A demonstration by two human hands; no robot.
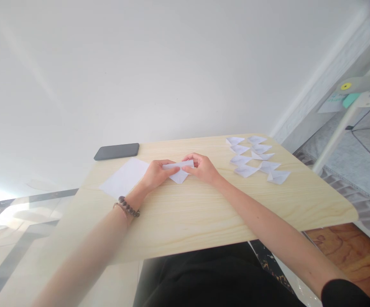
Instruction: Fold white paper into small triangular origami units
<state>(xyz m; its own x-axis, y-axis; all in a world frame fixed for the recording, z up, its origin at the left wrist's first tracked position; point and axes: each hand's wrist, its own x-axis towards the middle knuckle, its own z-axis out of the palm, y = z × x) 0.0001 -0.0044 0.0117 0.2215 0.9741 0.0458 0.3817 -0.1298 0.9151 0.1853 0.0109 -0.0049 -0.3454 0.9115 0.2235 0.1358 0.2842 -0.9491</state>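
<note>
A partly folded sheet of white paper is held between my two hands over the middle of the table. It has a straight folded band along the top and a point hanging toward me. My left hand pinches its left end, the thumb lying on the front. At the other end my right hand grips it, with thumb in front and fingers behind. Beside my left hand lies flat white paper, partly covered by the wrist. Several folded white paper boats sit in two columns at the right.
A black phone lies at the back left corner of the light wooden table. Behind the table rises a white wall. A pale metal frame stands past the right edge.
</note>
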